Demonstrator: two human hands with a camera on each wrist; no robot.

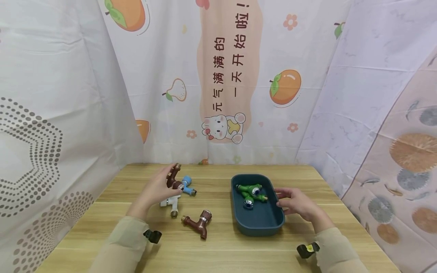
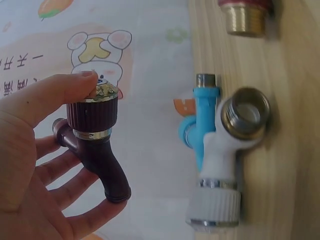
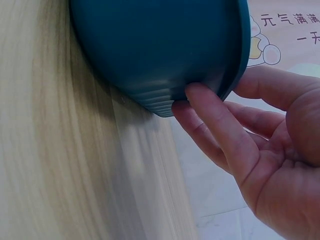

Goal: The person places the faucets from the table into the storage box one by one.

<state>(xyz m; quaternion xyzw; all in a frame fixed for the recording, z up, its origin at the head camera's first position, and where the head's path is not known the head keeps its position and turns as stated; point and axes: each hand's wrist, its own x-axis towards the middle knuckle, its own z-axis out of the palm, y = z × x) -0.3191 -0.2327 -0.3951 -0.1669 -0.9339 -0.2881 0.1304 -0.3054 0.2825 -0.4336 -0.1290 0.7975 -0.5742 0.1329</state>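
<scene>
A dark brown plastic faucet is in my left hand, raised above the left part of the table. In the left wrist view the thumb presses its ribbed, chrome-topped knob while the fingers support it from the other side. Close by lie a blue faucet and a white faucet, the latter partly hidden by the hand. My right hand touches the right outer wall and rim of a dark teal bin, its fingers extended. Green faucets lie inside toward the bin's far end.
Another brown faucet lies on the wooden table between the left hand and the bin. Printed curtains hang behind the table and along both sides.
</scene>
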